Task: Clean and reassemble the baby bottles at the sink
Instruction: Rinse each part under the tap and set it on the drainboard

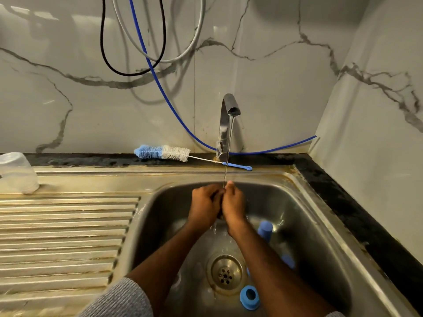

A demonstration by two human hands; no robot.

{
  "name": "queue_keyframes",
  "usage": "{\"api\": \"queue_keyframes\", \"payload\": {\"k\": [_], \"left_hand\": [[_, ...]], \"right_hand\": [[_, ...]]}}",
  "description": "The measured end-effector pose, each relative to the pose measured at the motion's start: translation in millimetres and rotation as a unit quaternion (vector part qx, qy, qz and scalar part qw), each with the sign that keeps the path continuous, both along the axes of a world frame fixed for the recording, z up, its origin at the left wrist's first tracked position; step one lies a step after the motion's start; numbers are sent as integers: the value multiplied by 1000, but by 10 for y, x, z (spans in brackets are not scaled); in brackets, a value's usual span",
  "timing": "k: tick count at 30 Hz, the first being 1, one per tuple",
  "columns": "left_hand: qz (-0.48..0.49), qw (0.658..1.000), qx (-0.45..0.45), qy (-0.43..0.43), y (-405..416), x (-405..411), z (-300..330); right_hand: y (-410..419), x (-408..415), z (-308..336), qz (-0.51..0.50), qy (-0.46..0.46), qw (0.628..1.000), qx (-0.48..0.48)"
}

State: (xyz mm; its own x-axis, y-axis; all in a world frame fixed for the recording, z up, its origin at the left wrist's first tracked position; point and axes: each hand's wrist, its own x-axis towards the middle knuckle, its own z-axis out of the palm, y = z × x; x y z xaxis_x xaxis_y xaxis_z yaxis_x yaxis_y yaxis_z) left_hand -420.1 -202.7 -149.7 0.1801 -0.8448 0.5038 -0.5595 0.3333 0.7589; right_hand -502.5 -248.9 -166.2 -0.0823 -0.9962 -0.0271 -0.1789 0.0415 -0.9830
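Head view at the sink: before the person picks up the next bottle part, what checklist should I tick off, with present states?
1. Water running from the chrome tap: ok.
2. Left hand and right hand under the stream: ok.
3. What their grip holds: cannot tell.
4. Blue-and-white bottle brush on the back ledge, untouched: ok.
5. Blue plastic ring in the steel basin, beside the drain: ok.
6. Clear plastic cup upside down on the drainboard: ok.

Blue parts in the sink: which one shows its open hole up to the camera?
The blue ring just in front of the drain, at the basin's near edge. The other blue pieces lie right of the right forearm, showing no opening.
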Motion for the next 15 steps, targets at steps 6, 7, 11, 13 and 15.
{"api": "queue_keyframes", "payload": {"k": [6,7,11,13,15], "left_hand": [[86,993,35,78,-32,-33,-30],[116,979,73,152,-69,-16,-41],[50,911,188,363,-108,26,-47],[43,958,142,245,-91,22,-42],[19,997,40,58,-63,28,-22]], "right_hand": [[15,-41,122,70,-67,992,79],[42,-21,81,77,18,996,-31],[137,-5,-57,120,151,960,-201],[103,-28,-16,69,163,973,-146],[39,-44,78,36,94,995,-2]]}}
